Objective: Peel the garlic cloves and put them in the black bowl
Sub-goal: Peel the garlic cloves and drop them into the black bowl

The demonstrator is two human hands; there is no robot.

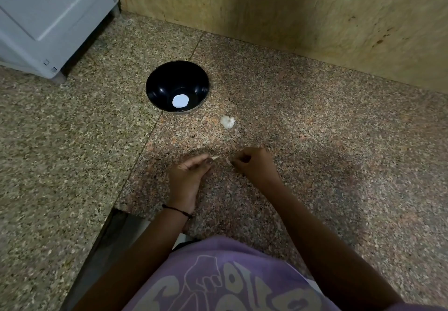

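Counter: speckled granite (303, 141), running back to a yellowish stone wall (266, 7)
Garlic clove: a small pale piece (215, 157) low over the counter, between the two hands and well on the near side of the bowl; too small to tell flesh from loose skin
Left hand: its (186, 172) thumb and forefinger are closed on the clove's left end, the other fingers lying fairly straight
Right hand: curled (254, 162), its fingertips pinching the pale right end of the same piece
Step in hand: peeling, it seems; the hands look set to pull the skin apart, and nothing peeled shows in the bowl yet
Next move: probably a small, firm tug with one hand while the other holds the clove fast, then a reach forward and left to drop it in the bowl
Garlic bulb: white (227, 122), lying on the counter beyond the hands, just beside the bowl's near right edge but apart from it
Black bowl: upright (155, 87) further back; a pale round patch (180, 101) on its bottom, whether glare or a mark I cannot tell
Wrist: thin dark thread band (178, 210) on the left
Edges: white appliance (48, 19) at the far left, purple shirt (218, 274) nearest the camera
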